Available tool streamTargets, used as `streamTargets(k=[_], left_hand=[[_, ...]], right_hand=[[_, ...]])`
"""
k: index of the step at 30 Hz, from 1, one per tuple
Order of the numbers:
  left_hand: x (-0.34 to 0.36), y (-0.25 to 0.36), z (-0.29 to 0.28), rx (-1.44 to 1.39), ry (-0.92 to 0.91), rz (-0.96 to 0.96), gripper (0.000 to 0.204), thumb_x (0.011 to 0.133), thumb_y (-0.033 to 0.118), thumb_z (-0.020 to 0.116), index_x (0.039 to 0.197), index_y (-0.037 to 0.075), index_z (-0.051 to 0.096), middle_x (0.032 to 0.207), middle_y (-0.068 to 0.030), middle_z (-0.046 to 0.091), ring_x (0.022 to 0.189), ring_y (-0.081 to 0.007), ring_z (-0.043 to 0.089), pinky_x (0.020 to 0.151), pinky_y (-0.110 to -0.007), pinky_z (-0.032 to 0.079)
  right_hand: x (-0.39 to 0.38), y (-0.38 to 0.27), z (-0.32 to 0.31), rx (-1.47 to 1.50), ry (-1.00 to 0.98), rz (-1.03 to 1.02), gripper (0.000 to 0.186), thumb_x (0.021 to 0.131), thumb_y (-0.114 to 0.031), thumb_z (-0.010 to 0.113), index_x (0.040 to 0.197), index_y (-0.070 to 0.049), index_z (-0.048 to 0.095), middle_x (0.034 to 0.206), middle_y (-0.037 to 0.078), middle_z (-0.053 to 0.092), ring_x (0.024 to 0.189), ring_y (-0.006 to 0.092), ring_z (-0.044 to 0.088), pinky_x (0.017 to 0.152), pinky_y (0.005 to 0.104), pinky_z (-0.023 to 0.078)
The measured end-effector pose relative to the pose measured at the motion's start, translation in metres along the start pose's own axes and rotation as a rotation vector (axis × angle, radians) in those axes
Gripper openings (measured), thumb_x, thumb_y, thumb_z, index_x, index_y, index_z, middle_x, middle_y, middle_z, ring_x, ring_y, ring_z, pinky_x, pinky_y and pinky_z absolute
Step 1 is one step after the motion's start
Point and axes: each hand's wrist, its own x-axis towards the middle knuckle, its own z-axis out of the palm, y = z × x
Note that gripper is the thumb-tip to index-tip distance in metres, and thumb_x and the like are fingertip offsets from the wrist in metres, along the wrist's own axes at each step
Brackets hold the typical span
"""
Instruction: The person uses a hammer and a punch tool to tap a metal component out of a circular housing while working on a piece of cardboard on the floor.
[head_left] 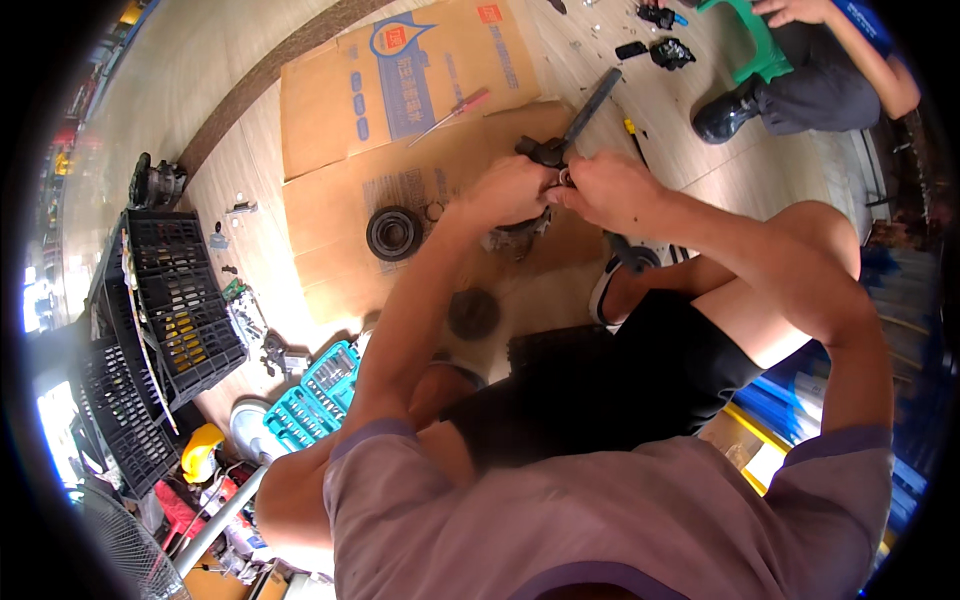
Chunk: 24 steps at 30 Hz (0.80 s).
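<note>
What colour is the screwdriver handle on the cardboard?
The screwdriver handle is pinkish red, seen best in the head view.

Flattened cardboard (pixel 320 225), a screwdriver (pixel 473 100), a teal socket set (pixel 312 398), black crates (pixel 178 290) and loose machine parts (pixel 673 53) across the floor (pixel 245 150) mark a workshop, probably for repairs, though the edges blur.

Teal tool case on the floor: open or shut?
Open. The teal tool case has its two halves spread apart, with rows of metal pieces showing inside.

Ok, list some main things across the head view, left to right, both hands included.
Black crates, teal socket case, round black part, left hand, right hand, green stool.
</note>
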Motion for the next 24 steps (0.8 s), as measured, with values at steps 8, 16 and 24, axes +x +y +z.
streamTargets(k=[8, 16, 24], left_hand=[[-0.007, 0.004, 0.006, -0.009, 0.014, 0.003, 0.012, 0.075, 0.013, 0.066, 0.078, 0.002, 0.068, 0.079, -0.0216, 0.068, 0.080, -0.0440, 0.066, 0.074, -0.052, 0.053], [-0.004, 0.002, 0.008, 0.094, -0.014, 0.009, 0.021, 0.072, 0.012, 0.071, 0.093, 0.008, 0.072, 0.078, -0.0174, 0.070, 0.078, -0.0378, 0.070, 0.072, -0.049, 0.056], [-0.008, 0.002, 0.010, 0.132, 0.011, 0.096, 0.022, 0.070, 0.012, 0.073, 0.092, 0.009, 0.073, 0.079, -0.0159, 0.071, 0.080, -0.0360, 0.071, 0.072, -0.047, 0.057]], right_hand=[[0.001, 0.000, -0.009, -0.027, -0.061, -0.076, 0.035, 0.094, -0.034, 0.067, 0.093, 0.001, 0.069, 0.079, 0.023, 0.070, 0.081, 0.0412, 0.071, 0.073, 0.0513, 0.055], [0.007, 0.016, -0.019, -0.425, 0.030, -0.398, 0.026, 0.095, -0.031, 0.065, 0.088, -0.006, 0.068, 0.081, 0.010, 0.068, 0.076, 0.0296, 0.069, 0.075, 0.0420, 0.053], [0.004, 0.014, -0.014, -0.457, 0.077, -0.445, 0.030, 0.095, -0.034, 0.066, 0.098, -0.005, 0.065, 0.077, 0.015, 0.070, 0.084, 0.0318, 0.067, 0.092, 0.0465, 0.050]])
